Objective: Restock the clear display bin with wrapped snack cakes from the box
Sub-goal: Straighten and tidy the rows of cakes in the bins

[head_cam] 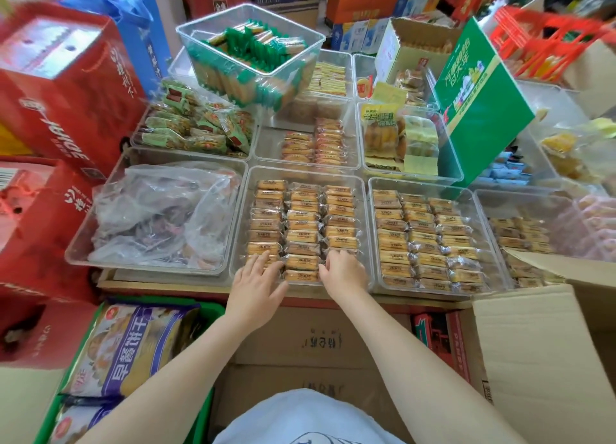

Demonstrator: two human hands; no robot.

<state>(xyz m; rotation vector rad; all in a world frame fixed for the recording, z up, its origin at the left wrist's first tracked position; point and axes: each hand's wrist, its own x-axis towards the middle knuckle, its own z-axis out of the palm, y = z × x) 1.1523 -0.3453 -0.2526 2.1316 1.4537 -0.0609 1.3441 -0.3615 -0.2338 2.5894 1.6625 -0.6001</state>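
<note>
Crowded shop stock all round me from the head view: red gift cartons on my left, a green carton (480,110) leaning at the right, and a low table (110,278) covered edge to edge in clear bins.

Right in front of me sits the clear display bin (364,210), and it's looking good. Three neat columns of wrapped snack cakes (301,236) run from the far wall down to the near edge. I'd judge the fill nearly done, with only the near row under my hands to settle.

My left hand (255,282) lies flat and loose, fingers spread over the near end of the left column, gripping nothing. My right hand (345,272) has its fingers curled down onto the near end of the right column, touching the wrappers; whether it pinches a cake or only nudges one square, I can't tell, since the fingertips are tucked out of sight.

The box (546,343) stands open at my right, flap up, but its inside is cut off by the frame edge, so how many cakes remain is anyone's guess. The neighbouring bin (480,236) to the right holds similar cakes, also well filled. How deep the layers go beneath the top one, I can't make out. The far background is blurred.
</note>
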